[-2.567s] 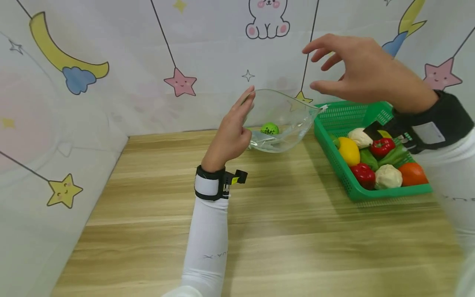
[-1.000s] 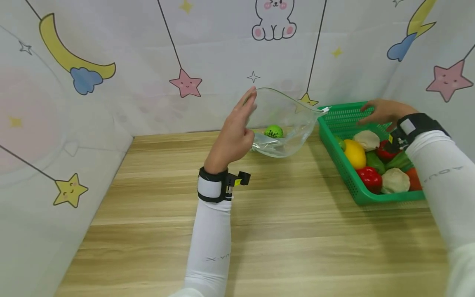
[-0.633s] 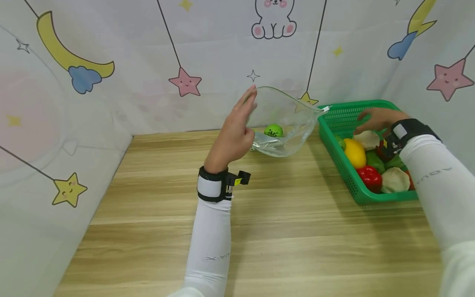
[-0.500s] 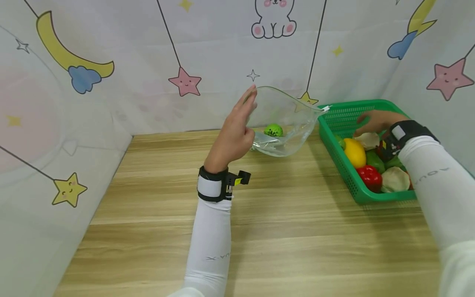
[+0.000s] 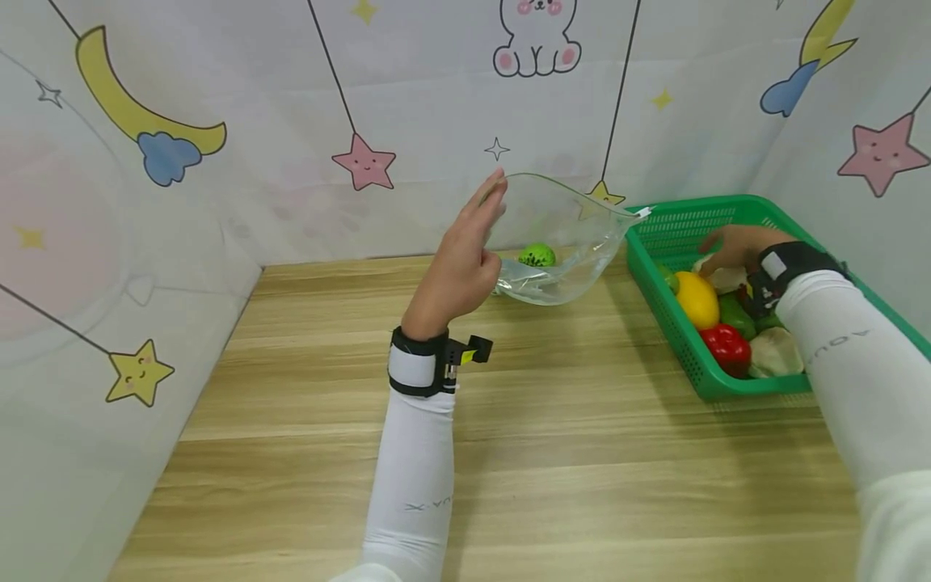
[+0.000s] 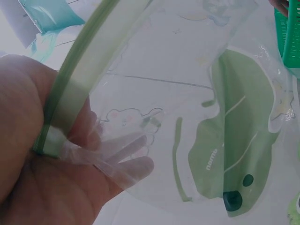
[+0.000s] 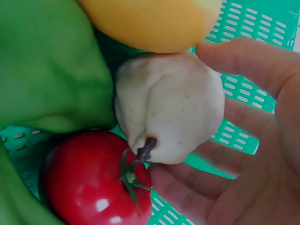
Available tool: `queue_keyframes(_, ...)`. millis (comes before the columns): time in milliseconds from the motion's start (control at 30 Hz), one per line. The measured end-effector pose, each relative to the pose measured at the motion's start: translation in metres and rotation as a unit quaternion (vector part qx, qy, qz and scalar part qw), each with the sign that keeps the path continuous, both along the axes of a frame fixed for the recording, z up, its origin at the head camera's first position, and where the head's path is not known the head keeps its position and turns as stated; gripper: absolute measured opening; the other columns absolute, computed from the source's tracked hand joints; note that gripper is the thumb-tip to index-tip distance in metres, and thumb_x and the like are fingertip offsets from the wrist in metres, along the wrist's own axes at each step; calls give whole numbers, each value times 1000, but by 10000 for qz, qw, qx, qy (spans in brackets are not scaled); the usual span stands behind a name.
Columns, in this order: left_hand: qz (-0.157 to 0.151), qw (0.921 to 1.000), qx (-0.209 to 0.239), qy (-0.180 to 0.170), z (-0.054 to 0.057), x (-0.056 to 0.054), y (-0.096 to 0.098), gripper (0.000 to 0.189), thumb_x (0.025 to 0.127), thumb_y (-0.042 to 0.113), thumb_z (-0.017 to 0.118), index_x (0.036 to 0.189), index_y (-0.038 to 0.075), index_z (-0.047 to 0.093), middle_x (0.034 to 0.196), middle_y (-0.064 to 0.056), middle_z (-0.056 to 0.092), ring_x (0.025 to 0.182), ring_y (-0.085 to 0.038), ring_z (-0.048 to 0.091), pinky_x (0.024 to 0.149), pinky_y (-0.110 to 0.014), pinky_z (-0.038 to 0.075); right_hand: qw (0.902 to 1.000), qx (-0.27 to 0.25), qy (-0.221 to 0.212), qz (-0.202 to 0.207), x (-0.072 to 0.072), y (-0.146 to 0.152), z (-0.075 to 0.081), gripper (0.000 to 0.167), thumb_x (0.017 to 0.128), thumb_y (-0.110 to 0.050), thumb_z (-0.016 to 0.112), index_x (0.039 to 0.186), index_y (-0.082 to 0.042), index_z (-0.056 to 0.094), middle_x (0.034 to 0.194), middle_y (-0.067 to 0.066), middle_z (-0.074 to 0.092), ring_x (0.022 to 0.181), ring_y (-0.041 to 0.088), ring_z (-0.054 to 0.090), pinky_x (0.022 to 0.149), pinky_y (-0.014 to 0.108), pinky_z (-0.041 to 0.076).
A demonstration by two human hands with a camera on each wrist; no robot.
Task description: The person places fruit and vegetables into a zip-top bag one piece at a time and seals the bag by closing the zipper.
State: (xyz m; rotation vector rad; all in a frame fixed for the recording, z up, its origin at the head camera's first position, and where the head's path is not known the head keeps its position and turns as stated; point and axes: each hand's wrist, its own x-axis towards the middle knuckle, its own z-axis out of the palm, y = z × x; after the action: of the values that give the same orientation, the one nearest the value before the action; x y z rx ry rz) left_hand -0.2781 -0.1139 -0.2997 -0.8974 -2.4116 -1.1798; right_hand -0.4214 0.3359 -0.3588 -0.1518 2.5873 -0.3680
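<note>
My left hand [image 5: 460, 268] holds up one side of a clear zip bag [image 5: 553, 293], its fingers nearly straight. In the left wrist view the bag's green zip edge [image 6: 77, 61] runs between thumb and fingers. A white slider [image 5: 643, 212] sits at the mouth's far corner. Through the film shows a round green speckled thing [image 5: 537, 255]. At the right, my right hand [image 5: 736, 245] reaches into a green basket [image 5: 672, 356]. Its thumb and fingers curve round a pale jicama [image 7: 171, 108], with thumb tip and fingertips right at its sides.
Beside the jicama lie a red tomato [image 7: 96, 180], a yellow fruit [image 7: 154, 21] and a green pepper [image 7: 51, 65]. A red pepper [image 5: 727, 349] and another pale vegetable [image 5: 774, 353] sit at the basket's front. A printed white cloth [image 5: 429, 97] hangs behind the wooden table [image 5: 582, 453].
My right hand came down from above the basket's right side, then moved left and lower onto the jicama. My left hand and the zip bag have stayed almost still.
</note>
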Motion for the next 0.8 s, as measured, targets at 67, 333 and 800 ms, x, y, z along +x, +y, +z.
queue_keyframes(67, -10, 10000, 2, -10, 0, 0, 0, 84, 81, -23, 34, 160, 3, 24, 171, 2, 12, 148, -20, 40, 58, -20, 35, 9998, 94, 131, 83, 0, 0, -1, 74, 92, -37, 67, 140, 13, 43, 137, 47, 39, 115, 54, 53, 90, 57, 54)
queue_keyframes(333, -18, 9999, -64, 107, 0, 0, 0, 81, 80, -24, 32, 158, 2, 30, 171, 0, 14, 148, -20, 41, 62, -22, 39, 9985, 227, 506, 17, 3, 0, -1, 70, 91, -39, 65, 136, 12, 50, 131, 46, 48, 105, 49, 57, 80, 51, 57)
queue_keyframes(800, 47, 9997, -209, 111, 1, 1, 0, 80, 82, -22, 28, 156, 8, 38, 170, 0, 17, 156, -11, 19, 67, -29, 34, 9933, -278, 1083, -290, 6, -4, 11, 73, 97, -44, 55, 137, 16, 47, 121, 42, 53, 85, 40, 64, 62, 41, 62)
